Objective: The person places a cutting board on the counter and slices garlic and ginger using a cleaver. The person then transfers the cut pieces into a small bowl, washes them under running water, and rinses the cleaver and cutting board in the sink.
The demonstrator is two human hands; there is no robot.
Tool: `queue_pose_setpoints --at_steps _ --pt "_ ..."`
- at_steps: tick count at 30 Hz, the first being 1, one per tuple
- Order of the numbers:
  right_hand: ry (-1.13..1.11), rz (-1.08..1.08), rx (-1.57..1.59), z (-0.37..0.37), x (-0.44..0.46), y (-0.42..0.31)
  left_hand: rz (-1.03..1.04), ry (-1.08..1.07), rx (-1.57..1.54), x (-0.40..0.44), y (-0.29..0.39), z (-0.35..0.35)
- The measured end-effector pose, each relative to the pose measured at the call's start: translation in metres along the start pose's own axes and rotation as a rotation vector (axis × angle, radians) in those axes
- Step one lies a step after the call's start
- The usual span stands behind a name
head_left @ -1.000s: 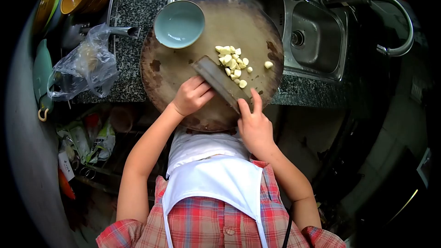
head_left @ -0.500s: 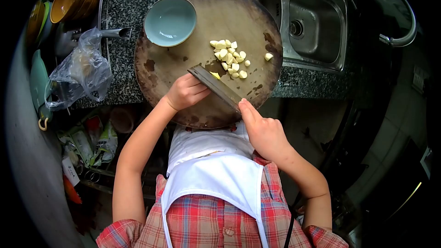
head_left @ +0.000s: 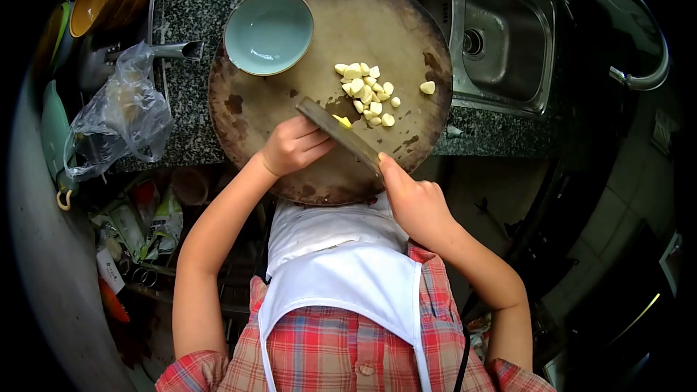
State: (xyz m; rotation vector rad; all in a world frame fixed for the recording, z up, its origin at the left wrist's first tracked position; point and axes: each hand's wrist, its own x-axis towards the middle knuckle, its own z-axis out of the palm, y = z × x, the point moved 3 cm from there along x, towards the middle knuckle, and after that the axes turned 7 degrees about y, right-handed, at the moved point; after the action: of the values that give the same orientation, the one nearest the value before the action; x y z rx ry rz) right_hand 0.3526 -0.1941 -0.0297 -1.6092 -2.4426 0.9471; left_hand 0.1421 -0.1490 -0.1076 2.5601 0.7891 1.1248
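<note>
My right hand [head_left: 417,199] is closed round the handle end of a cleaver [head_left: 340,132], its broad dark blade slanting over a round wooden chopping board [head_left: 363,14]. My left hand [head_left: 296,147] is curled against the near side of the blade by its upper left end; whatever its fingertips press on is hidden. Just beyond the blade shows a small yellow piece [head_left: 342,121], too small to name. Peeled garlic cloves [head_left: 369,92], several of them cut, lie in a loose pile past the cleaver. One single clove [head_left: 427,87] sits apart to the right.
A pale blue bowl [head_left: 268,33] stands on the board's far left. Behind is a steel sink [head_left: 504,58] with a faucet [head_left: 642,76]. On the left, a clear plastic bag [head_left: 123,116] lies near stacked brown bowls [head_left: 98,0] on the granite counter [head_left: 200,7].
The whole view has shifted slightly. Both hands and the cleaver keep nearly the same place on the board, and the garlic pile looks unchanged.
</note>
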Motion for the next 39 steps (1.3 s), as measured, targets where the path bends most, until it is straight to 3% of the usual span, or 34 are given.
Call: queue_pose_setpoints --at_steps 6,14,20,28,37,39 --pt "-0.108 -0.023 -0.084 -0.014 0.002 -0.009 0.013 0.026 0.012 0.000 0.002 -0.002" --pt "0.018 -0.020 -0.071 0.021 0.022 -0.002 -0.019 0.038 0.032 -0.006 0.001 0.002" --pt "-0.027 -0.017 -0.047 0.011 0.048 -0.017 -0.007 -0.018 0.058 -0.007 0.003 -0.001" --pt "-0.071 -0.044 -0.090 -0.014 0.010 -0.019 0.044 0.005 0.061 -0.007 0.004 0.000" --pt "-0.107 0.009 -0.050 0.013 0.026 -0.014 0.019 0.008 0.034 -0.015 0.003 0.004" --pt "-0.027 -0.006 -0.054 0.025 0.032 -0.012 0.015 0.003 0.037 -0.010 0.002 0.003"
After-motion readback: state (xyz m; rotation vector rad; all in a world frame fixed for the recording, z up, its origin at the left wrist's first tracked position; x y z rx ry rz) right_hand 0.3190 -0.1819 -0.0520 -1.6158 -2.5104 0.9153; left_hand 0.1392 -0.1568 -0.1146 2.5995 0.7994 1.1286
